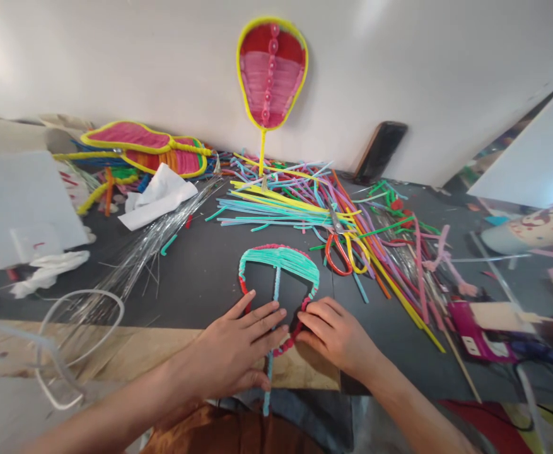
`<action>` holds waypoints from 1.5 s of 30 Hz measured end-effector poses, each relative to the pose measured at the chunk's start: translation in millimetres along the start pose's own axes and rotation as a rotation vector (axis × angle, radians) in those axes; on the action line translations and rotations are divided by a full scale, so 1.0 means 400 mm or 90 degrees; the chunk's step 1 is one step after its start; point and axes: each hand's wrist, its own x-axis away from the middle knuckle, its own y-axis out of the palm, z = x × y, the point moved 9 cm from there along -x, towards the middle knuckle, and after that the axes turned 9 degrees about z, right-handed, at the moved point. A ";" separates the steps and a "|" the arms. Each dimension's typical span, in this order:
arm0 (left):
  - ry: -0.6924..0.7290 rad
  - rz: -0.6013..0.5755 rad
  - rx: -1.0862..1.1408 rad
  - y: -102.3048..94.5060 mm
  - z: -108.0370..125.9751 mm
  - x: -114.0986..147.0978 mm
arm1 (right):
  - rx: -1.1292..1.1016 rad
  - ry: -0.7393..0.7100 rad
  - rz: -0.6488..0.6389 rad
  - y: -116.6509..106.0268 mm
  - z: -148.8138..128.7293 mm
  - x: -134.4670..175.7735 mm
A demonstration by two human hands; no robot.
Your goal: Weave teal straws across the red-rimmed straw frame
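In front of me lies a leaf-shaped pipe-cleaner frame (280, 260), its top filled with turquoise strands and its rim partly red and crimson. A pale blue wrapped stem (277, 285) runs down its middle and out past the lower end. My left hand (241, 347) rests flat across the left side and the stem, fingers stretched and spread, hiding part of the rim. At the lower right, the fingertips of my right hand (335, 331) pinch the crimson rim. Red-and-yellow-handled scissors (338, 249) lie beyond, on loose pipe cleaners (276, 211).
A finished yellow-edged pink leaf (272, 75) stands against the white wall. Similar pieces (148, 145), crumpled paper (156, 195) and silver wires (157, 221) lie left. A phone (381, 151) leans at the back. On the right are a magenta object (477, 328) and a patterned cylinder (536, 227).
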 end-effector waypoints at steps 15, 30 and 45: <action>-0.097 0.055 -0.095 -0.059 -0.125 0.027 | 0.043 -0.062 -0.017 -0.014 -0.022 -0.007; -0.050 0.087 -0.092 -0.099 -0.107 -0.003 | -0.001 0.063 -0.024 -0.026 0.068 0.030; -0.074 0.082 -0.136 -0.096 -0.126 -0.024 | 0.007 -0.059 -0.093 0.015 0.045 0.013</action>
